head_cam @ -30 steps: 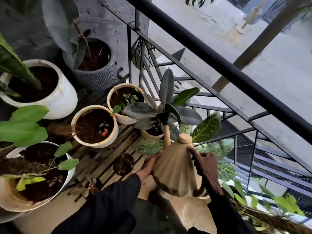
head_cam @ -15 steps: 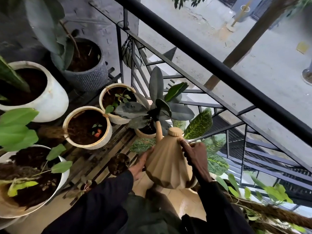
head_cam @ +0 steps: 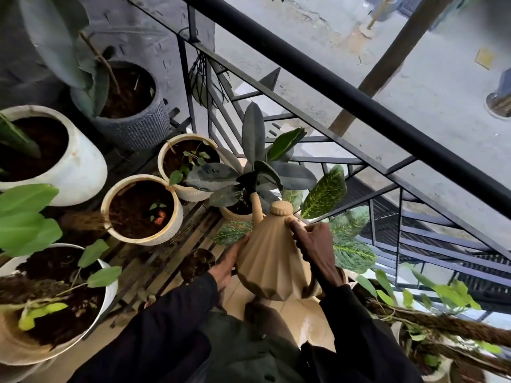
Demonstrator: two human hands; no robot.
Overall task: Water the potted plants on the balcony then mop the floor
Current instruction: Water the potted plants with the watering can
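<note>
Tight quarters here: the black railing (head_cam: 331, 87) barred the right side, its slanted bars leaving only narrow slots. The rubber plant (head_cam: 253, 134) spread broad dark leaves over its small pot (head_cam: 232, 215), and the spout (head_cam: 255, 204) of the watering can (head_cam: 272, 261) poked in among them. Variegated leaves (head_cam: 352, 251) crowded just beside the right hand (head_cam: 315, 250). Left of the left hand (head_cam: 228, 265), a small dark pot (head_cam: 197, 262) sat near, with the near cream pot (head_cam: 143, 241) and the far cream pot (head_cam: 190, 195) packed close behind it. Free passage lay over the bare slats of the wooden rack (head_cam: 192, 229) between pots, and along the tiled floor (head_cam: 301, 313) beneath the can.
</note>
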